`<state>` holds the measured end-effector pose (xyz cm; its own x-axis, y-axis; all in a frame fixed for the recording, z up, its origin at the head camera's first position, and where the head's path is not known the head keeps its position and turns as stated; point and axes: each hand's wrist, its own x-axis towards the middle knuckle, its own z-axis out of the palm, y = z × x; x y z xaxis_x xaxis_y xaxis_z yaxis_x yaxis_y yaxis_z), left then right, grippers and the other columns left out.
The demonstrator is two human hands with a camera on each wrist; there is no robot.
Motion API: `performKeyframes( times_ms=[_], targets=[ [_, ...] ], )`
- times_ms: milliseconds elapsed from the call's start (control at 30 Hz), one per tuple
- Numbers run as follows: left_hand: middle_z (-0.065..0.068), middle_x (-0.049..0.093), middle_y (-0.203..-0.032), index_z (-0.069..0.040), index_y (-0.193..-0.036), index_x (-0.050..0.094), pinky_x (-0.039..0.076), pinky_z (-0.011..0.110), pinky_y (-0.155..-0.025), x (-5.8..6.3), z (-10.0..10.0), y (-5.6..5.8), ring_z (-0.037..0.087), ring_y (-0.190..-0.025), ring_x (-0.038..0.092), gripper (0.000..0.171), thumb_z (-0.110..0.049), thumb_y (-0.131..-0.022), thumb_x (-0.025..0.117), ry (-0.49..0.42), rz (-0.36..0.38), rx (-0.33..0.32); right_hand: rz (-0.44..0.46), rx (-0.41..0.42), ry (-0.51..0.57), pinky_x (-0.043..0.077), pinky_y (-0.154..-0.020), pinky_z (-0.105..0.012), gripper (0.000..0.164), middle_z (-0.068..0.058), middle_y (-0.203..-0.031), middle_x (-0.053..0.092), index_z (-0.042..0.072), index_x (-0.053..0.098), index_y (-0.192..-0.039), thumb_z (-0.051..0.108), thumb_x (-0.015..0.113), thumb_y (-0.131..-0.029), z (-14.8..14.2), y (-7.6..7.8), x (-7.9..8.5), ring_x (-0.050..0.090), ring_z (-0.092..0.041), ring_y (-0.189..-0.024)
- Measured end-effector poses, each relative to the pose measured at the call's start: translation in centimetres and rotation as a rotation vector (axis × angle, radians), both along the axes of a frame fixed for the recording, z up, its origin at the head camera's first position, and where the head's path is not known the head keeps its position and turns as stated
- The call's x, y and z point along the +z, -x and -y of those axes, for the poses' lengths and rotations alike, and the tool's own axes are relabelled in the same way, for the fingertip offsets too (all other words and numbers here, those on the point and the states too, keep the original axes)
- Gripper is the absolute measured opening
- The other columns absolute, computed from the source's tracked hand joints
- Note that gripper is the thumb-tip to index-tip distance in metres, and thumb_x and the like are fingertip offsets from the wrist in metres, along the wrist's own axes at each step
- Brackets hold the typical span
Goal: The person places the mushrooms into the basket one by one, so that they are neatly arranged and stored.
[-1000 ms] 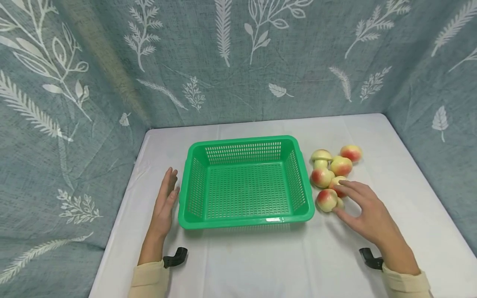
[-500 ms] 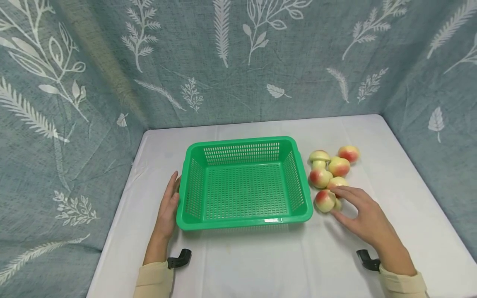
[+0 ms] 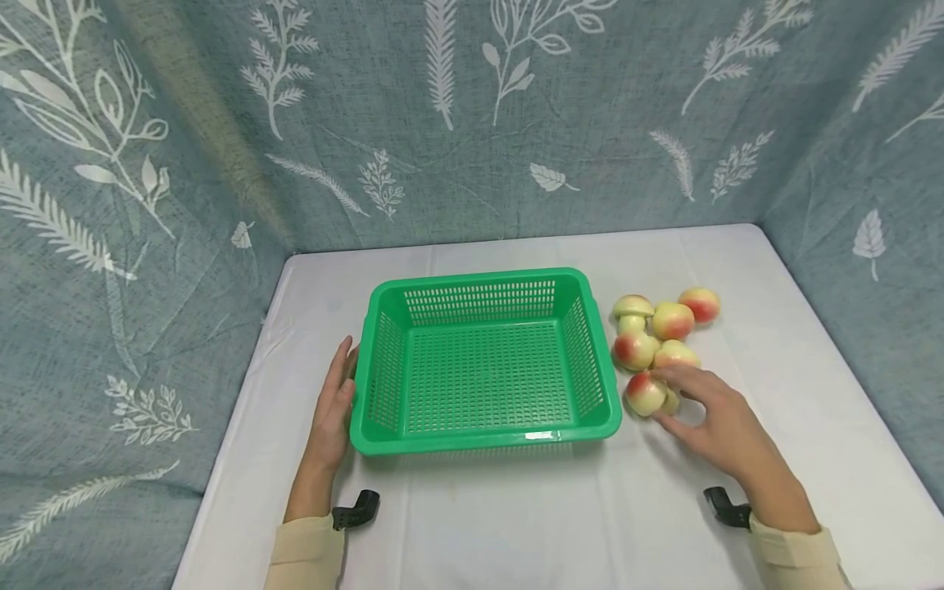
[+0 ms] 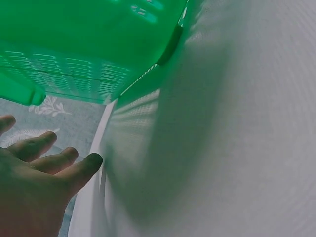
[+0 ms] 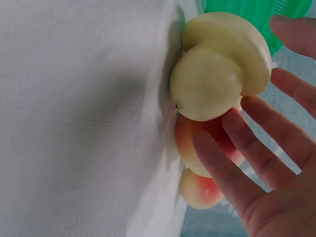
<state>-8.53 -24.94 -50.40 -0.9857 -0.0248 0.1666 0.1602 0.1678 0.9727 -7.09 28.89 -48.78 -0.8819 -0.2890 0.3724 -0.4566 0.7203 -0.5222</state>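
Closest to me at the right lies a toy mushroom [image 3: 646,394] with a red-and-yellow cap and pale stem; its stem end [image 5: 205,84] faces the right wrist camera. My right hand [image 3: 711,418] reaches around it, thumb on the near side and fingers on the far side. In the right wrist view its fingers [image 5: 261,148] are spread and fairly straight, fingertips right at the cap's edge. A green plastic basket [image 3: 487,442] stands mid-table with nothing in it. My left hand [image 3: 332,414] is upright along the basket's left wall, fingers extended and thumb near the rim.
Several more toy mushrooms cluster beyond the right hand, among them one with cap and stem in profile [image 3: 633,308] and a farther one [image 3: 701,305]. The white tablecloth [image 3: 501,524] runs back to a leaf-patterned grey-green curtain [image 3: 472,197].
My left hand has come in against the basket's left side. My right fingers have closed in nearer the closest mushroom, and mushrooms behind it have shifted slightly right and away.
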Motion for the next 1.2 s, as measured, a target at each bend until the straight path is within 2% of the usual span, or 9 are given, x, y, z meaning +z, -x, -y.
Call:
performKeyframes(
  times_ms=[167, 267, 400, 567, 767, 1033, 1200],
  targets=[
    [0.022, 0.026, -0.175, -0.014, -0.175, 0.021, 0.008, 0.067, -0.124, 0.0, 0.0, -0.1, 0.038, -0.163, 0.017, 0.071, -0.032, -0.109, 0.039, 0.008, 0.001, 0.008, 0.164, -0.031, 0.138, 0.053, -0.094, -0.016, 0.056, -0.006, -0.135, 0.071, 0.011, 0.072, -0.138, 0.005, 0.092, -0.086, -0.2, 0.3, -0.6, 0.066, -0.018, -0.115],
    [0.022, 0.025, -0.175, -0.015, -0.175, 0.021, 0.009, 0.067, -0.124, 0.0, 0.0, -0.2, 0.038, -0.163, 0.017, 0.071, -0.032, -0.109, 0.039, 0.014, 0.010, 0.012, 0.251, -0.076, 0.219, 0.054, -0.093, -0.018, 0.050, -0.006, -0.133, 0.071, 0.012, 0.072, -0.140, 0.010, 0.088, -0.093, -0.3, 0.4, -1.1, 0.063, -0.007, -0.114],
    [0.022, 0.026, -0.175, -0.014, -0.175, 0.021, 0.008, 0.066, -0.125, 0.2, 0.0, -0.4, 0.037, -0.163, 0.017, 0.070, -0.031, -0.109, 0.039, 0.023, 0.007, 0.013, 0.283, -0.110, 0.274, 0.053, -0.091, -0.014, 0.044, -0.010, -0.131, 0.071, 0.009, 0.071, -0.141, 0.010, 0.083, -0.099, -0.6, 0.8, -1.6, 0.064, -0.006, -0.111],
    [0.022, 0.026, -0.175, -0.014, -0.175, 0.021, 0.007, 0.065, -0.125, 0.4, 0.0, -0.5, 0.037, -0.164, 0.016, 0.070, -0.030, -0.109, 0.040, 0.030, -0.003, 0.008, 0.288, -0.114, 0.271, 0.052, -0.088, -0.011, 0.042, -0.012, -0.126, 0.072, 0.007, 0.071, -0.140, 0.012, 0.082, -0.100, -0.7, 1.4, -1.6, 0.067, -0.009, -0.107],
    [0.023, 0.027, -0.174, -0.014, -0.175, 0.022, 0.007, 0.065, -0.125, 0.4, 0.2, -0.5, 0.038, -0.163, 0.017, 0.069, -0.029, -0.109, 0.039, 0.032, -0.005, 0.011, 0.333, -0.076, 0.242, 0.054, -0.086, -0.013, 0.042, -0.012, -0.127, 0.073, 0.008, 0.072, -0.139, 0.016, 0.083, -0.099, -0.8, 2.1, -1.2, 0.069, -0.015, -0.107],
    [0.019, 0.028, -0.175, -0.016, -0.175, 0.022, 0.009, 0.070, -0.124, 0.5, 0.2, -0.6, 0.040, -0.163, 0.019, 0.070, -0.030, -0.109, 0.040, 0.042, 0.009, 0.025, 0.434, -0.045, 0.128, 0.058, -0.090, -0.027, 0.048, -0.010, -0.131, 0.072, 0.010, 0.071, -0.142, 0.029, 0.083, -0.099, -0.9, 2.6, -0.4, 0.068, -0.028, -0.109],
    [0.018, 0.028, -0.175, -0.017, -0.175, 0.022, 0.010, 0.070, -0.124, 0.4, 0.2, -0.7, 0.040, -0.163, 0.019, 0.071, -0.031, -0.108, 0.041, 0.038, 0.015, 0.027, 0.445, -0.032, 0.123, 0.057, -0.089, -0.023, 0.048, -0.010, -0.127, 0.074, 0.008, 0.071, -0.141, 0.028, 0.083, -0.099, -0.8, 2.7, -0.2, 0.070, -0.028, -0.107]
  ],
)
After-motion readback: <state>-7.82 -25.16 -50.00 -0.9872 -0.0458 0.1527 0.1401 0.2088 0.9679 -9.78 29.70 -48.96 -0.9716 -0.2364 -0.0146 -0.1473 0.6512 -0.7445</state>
